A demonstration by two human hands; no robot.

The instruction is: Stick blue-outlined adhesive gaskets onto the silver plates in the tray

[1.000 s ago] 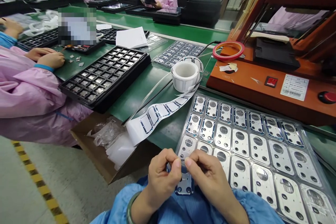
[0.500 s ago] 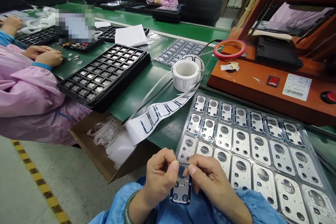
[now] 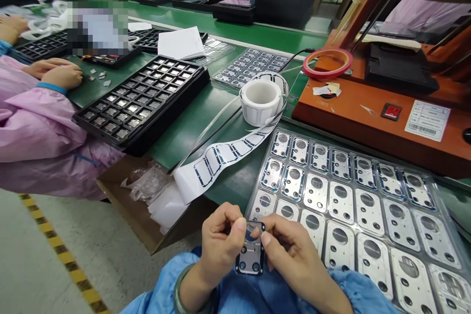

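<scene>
Both my hands hold one small metal plate (image 3: 250, 255) with round holes, over my lap at the table's near edge. My left hand (image 3: 221, 245) pinches its left side and my right hand (image 3: 290, 250) pinches its top right. Just beyond them lies a clear tray (image 3: 437, 191) filled with several similar metal plates in rows. A white roll of adhesive frames (image 3: 259, 102) stands behind the tray, and its strip (image 3: 217, 159) trails toward the table edge.
A black tray of small parts (image 3: 143, 100) lies at left beside a person in a pink coat (image 3: 37, 127). An orange machine (image 3: 368, 113) with a red tape ring (image 3: 327, 64) stands at right. A cardboard box (image 3: 147, 216) with plastic scraps sits below the table edge.
The metal plate has turned in my fingers and now shows more of its face, held slightly higher. The view has shifted a little.
</scene>
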